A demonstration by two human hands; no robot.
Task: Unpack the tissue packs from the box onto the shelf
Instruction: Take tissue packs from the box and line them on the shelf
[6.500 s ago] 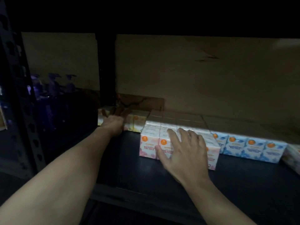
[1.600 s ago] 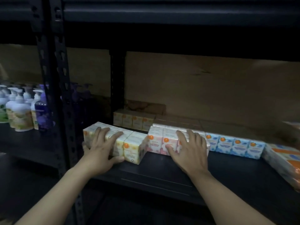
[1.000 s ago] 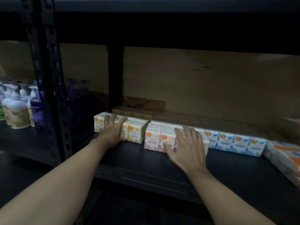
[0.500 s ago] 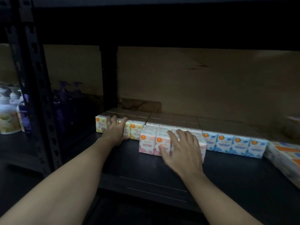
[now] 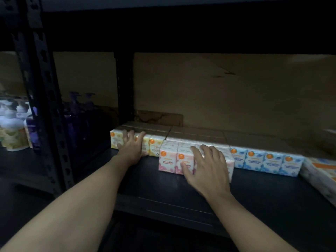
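Left hand (image 5: 131,148) flat on yellow tissue packs (image 5: 156,145), right hand (image 5: 207,166) on pink packs (image 5: 167,160) (both open-fingered)

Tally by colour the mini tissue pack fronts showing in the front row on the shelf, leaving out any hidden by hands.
Yellow packs: 2
Pink packs: 2
Blue packs: 4
Total: 8; the left hand and right hand cover others.

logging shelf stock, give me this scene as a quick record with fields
left hand: fingers flat against the front of the yellow tissue packs
right hand: spread over the pink rose scented tissue packs
row, left to right: yellow, pink, then blue tissue packs
pink packs: stand forward of the yellow ones
surface: black shelf
left bay: pump bottles
box: not in view
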